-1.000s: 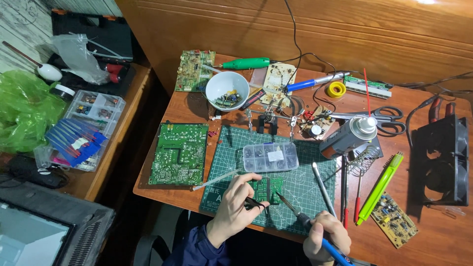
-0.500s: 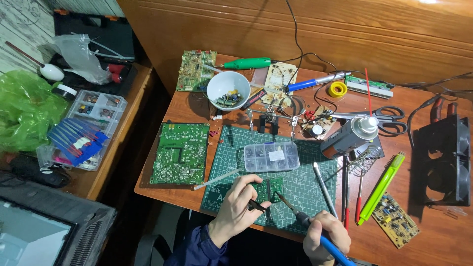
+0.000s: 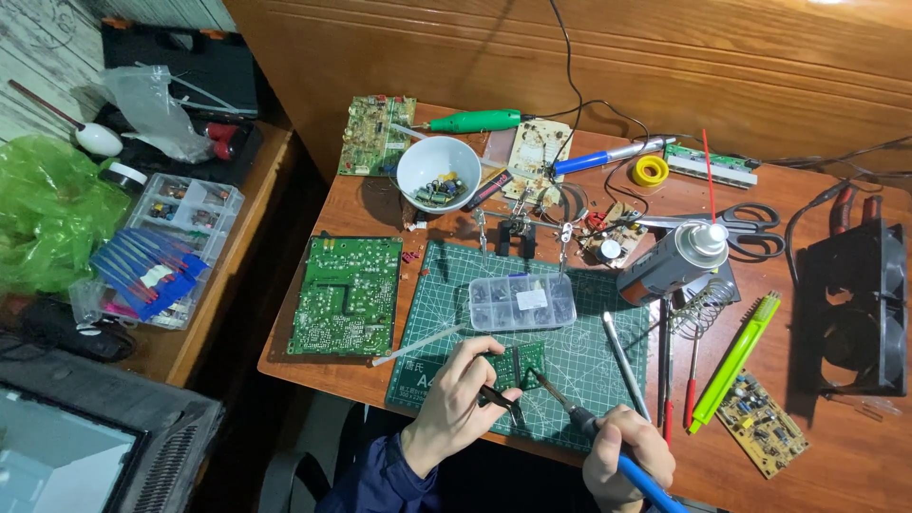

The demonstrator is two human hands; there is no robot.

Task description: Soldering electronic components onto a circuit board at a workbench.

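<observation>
The blue-handled soldering iron [image 3: 579, 423] slants from lower right up-left, its tip on the small green circuit board [image 3: 519, 366] lying on the green cutting mat [image 3: 579, 356] at the counter's near edge. The right hand [image 3: 627, 456] is curled round its handle; the left hand [image 3: 456, 404] pinches black tweezers [image 3: 499, 399] against the board

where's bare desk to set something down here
Bare wood lies along the right front edge, between the green pen and the black fan, around the small board. The back, from the white bowl to the scissors, is crowded.
</observation>
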